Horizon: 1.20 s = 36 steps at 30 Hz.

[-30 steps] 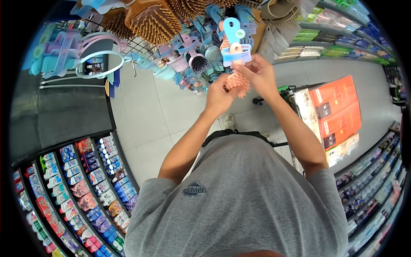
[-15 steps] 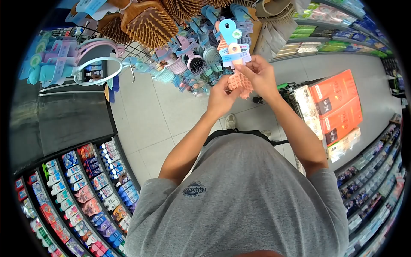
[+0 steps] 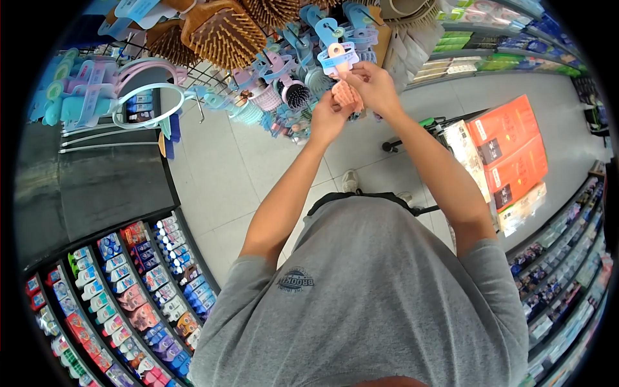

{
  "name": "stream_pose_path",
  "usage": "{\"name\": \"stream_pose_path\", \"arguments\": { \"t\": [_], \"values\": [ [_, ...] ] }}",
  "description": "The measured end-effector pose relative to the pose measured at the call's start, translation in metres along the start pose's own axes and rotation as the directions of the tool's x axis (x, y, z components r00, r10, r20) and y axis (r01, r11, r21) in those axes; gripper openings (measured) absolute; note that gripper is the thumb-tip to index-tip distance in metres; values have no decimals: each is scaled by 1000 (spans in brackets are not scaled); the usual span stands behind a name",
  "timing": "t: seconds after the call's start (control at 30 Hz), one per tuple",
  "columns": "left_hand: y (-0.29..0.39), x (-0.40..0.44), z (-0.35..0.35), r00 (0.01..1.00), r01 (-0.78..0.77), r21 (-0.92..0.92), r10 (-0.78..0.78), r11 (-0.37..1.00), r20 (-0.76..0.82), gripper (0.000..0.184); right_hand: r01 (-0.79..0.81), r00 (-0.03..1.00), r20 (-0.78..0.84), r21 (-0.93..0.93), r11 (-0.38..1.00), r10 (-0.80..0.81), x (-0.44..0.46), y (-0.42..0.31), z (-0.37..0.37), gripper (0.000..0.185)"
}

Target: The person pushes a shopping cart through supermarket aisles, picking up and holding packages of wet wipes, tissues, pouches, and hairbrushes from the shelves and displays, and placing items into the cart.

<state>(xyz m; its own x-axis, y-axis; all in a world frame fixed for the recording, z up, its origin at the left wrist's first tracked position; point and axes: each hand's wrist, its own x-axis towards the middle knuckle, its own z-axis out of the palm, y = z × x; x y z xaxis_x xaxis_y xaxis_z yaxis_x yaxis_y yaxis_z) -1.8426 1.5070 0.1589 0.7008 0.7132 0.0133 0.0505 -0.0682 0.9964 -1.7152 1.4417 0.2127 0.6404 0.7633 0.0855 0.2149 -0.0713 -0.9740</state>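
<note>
A coral-coloured hairbrush (image 3: 346,97) with a lattice-like head is held between my two hands, in front of the brush display. My left hand (image 3: 330,118) is closed on the lower left side of its head. From the right, my right hand (image 3: 374,88) grips it near the base of the handle. The pale handle passes through a white-and-blue label, and a light blue hanging card (image 3: 329,31) rises above it at a display hook. Whether the card is on the hook, I cannot tell. My fingertips partly cover the brush head.
Wooden paddle brushes (image 3: 224,35) and a small purple-and-black round brush (image 3: 295,94) hang around my hands. White-rimmed mirrors (image 3: 147,122) hang at the left. A cart with orange boxes (image 3: 509,151) stands at the right. Stocked shelves (image 3: 138,290) line the lower left.
Both hands have moved forward and slightly left with the hairbrush, bringing its card up to the hanging brushes. The grip on the brush stays closed.
</note>
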Motion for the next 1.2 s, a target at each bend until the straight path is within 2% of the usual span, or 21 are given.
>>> {"name": "stream_pose_path", "arguments": {
  "t": [0.07, 0.13, 0.17, 0.3, 0.37, 0.43, 0.47, 0.5, 0.57, 0.6, 0.63, 0.73, 0.8, 0.83, 0.9, 0.93, 1.0, 1.03, 1.07, 1.13, 1.2],
  "values": [
    [-8, -2, -1, 994, 93, 24, -94, 995, 54, 50, 185, 953, -150, -399, 898, -263, -1, 11, -1, 33],
    [-26, -18, 0, 969, 247, 109, -248, 963, -8, 53, 214, 935, -172, -427, 879, -311, -16, 26, -7, 33],
    [-42, -27, -6, 965, 226, 210, -248, 951, 83, 52, 246, 914, -187, -452, 857, -361, -27, 34, -11, 34],
    [-125, -94, -34, 875, 331, 352, -425, 875, 231, 38, 50, 954, -264, -329, 943, -143, -108, 40, -45, 27],
    [-138, -121, -44, 826, 411, 361, -510, 837, 240, 35, -33, 901, -426, -243, 970, -76, -139, 51, -75, 20],
    [-143, -131, -51, 726, 555, 447, -671, 701, 151, 31, -207, 848, -529, -406, 890, -44, -168, 46, -118, 16],
    [-140, -125, -51, 724, 551, 456, -672, 699, 155, 31, -263, 797, -604, -297, 918, 33, -181, 58, -143, 16],
    [-134, -114, -47, 746, 510, 446, -636, 735, 196, 31, -218, 769, -621, -474, 853, -149, -193, 64, -168, 16],
    [-134, -86, -30, 822, 367, 429, -503, 825, 265, 32, -358, 685, -725, -424, 832, -75, -222, 64, -212, 19],
    [-137, -69, -17, 868, 261, 418, -401, 870, 294, 33, -404, 622, -771, -467, 786, -138, -243, 85, -241, 22],
    [-120, -53, -1, 901, 181, 423, -322, 888, 290, 33, -390, 528, -840, -370, 843, -124, -266, 104, -264, 25],
    [-51, -15, 56, 963, -6, 364, -92, 931, 252, 29, -725, 328, -930, -359, 588, -164, -341, 112, -299, 32],
    [-16, -1, 90, 970, -43, 321, -37, 946, 241, 33, -873, 244, -935, -327, 363, -257, -391, 114, -300, 35],
    [-13, 4, 106, 966, -45, 321, -41, 946, 257, 33, -903, 171, -951, -256, 345, -258, -410, 115, -296, 35],
    [-10, 9, 135, 927, -337, 434, 214, 836, 308, 43, -961, 37, -975, -95, 259, -219, -437, 110, -273, 37],
    [-10, 7, 146, 919, -349, 427, 214, 834, 332, 43, -975, -6, -979, -40, 218, -206, -451, 115, -262, 38],
    [-12, 0, 168, 877, -306, 578, -12, 756, 480, 47, -970, -47, -989, 11, 243, -139, -474, 135, -262, 42],
    [-14, -2, 176, 831, -299, 668, -158, 682, 533, 52, -971, 3, -994, -29, 237, -109, -477, 136, -259, 42],
    [-9, -3, 182, 810, -324, 658, -160, 680, 564, 52, -970, 50, -996, -66, 232, -77, -471, 129, -251, 43],
    [11, 6, 191, 802, -279, 827, -356, 488, 480, 50, -965, -8, -993, -23, 261, -117, -460, 126, -240, 44],
    [18, 18, 194, 727, -353, 841, -446, 409, 522, 48, -961, -186, -970, 214, 176, 159, -444, 105, -240, 45]
  ]
}}
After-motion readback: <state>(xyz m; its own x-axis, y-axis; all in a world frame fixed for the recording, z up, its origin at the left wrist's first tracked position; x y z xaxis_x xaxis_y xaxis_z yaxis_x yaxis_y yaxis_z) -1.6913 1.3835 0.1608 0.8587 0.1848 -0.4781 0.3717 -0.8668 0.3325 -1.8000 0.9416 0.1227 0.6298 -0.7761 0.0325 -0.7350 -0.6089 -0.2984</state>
